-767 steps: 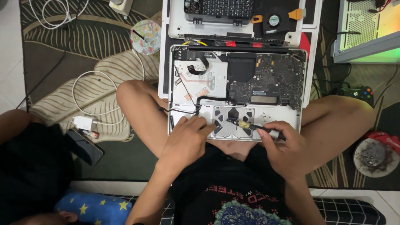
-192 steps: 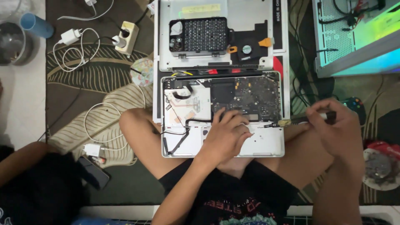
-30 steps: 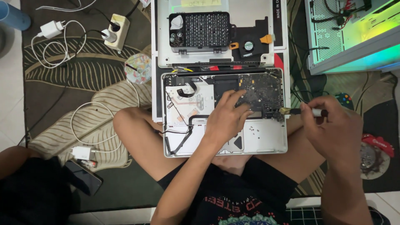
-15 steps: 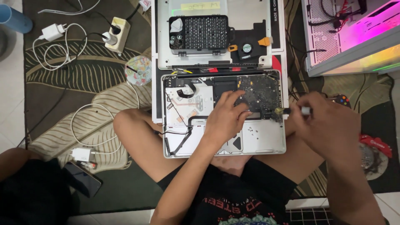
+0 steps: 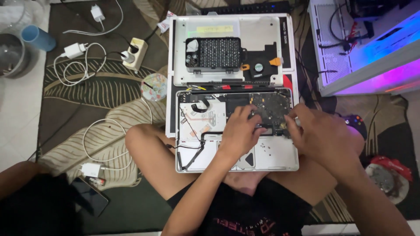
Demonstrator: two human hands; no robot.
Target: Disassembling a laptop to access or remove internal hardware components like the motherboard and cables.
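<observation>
My right hand (image 5: pixel 321 133) has closed in on the logic board (image 5: pixel 271 109), its grip hidden; left hand (image 5: pixel 240 131) lies flat, steadying, so I press lightly.

laptop shell (image 5: pixel 280 159): matt silver metal | circuit board (image 5: pixel 273 107): dark, matt | rug (image 5: pixel 96 91): woven cloth
</observation>
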